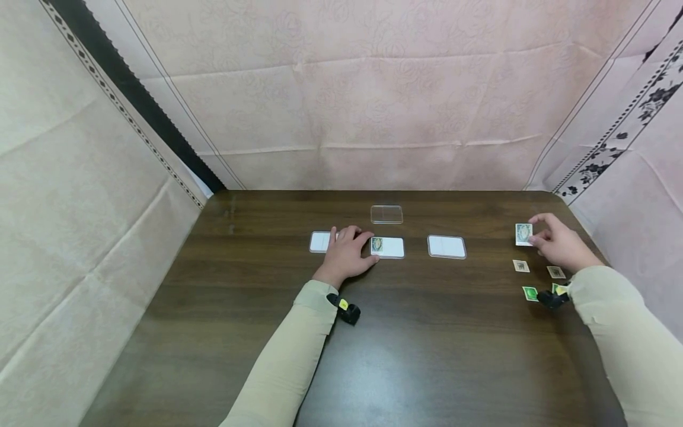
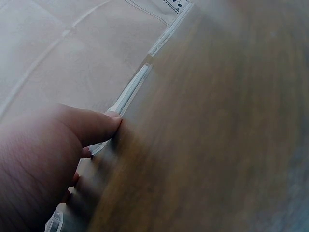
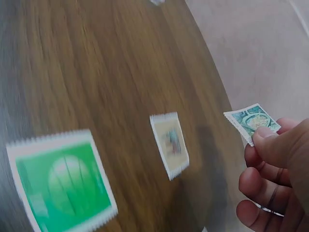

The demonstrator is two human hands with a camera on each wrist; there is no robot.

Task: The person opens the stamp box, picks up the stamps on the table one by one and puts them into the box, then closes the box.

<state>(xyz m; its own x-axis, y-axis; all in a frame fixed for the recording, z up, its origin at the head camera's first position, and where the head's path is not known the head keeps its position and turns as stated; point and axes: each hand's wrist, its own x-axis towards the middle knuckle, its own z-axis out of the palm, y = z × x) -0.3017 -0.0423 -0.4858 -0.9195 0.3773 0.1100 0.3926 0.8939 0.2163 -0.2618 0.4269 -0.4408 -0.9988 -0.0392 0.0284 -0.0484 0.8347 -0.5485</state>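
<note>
At the table's right side my right hand (image 1: 562, 243) pinches a blue-green postage stamp (image 3: 251, 121) between thumb and fingers, held up off the table. My left hand (image 1: 347, 255) holds the left end of the middle flat white case (image 1: 392, 248), its thumb (image 2: 104, 128) against the near edge. A similar green stamp (image 1: 377, 244) lies at the left end inside that case. Below my right hand lie a beige stamp (image 3: 170, 145) and a green stamp (image 3: 65, 179). Another beige stamp (image 1: 556, 272) lies near the right wrist, with a further green one partly hidden by the wrist camera.
One white case (image 1: 319, 241) sits left of my left hand, partly covered by its fingers. Another white case (image 1: 446, 247) lies to the right of the middle one. A clear transparent lid (image 1: 386, 214) lies farther back. Patterned cloth (image 1: 373, 118) hangs behind the brown table (image 1: 427, 344).
</note>
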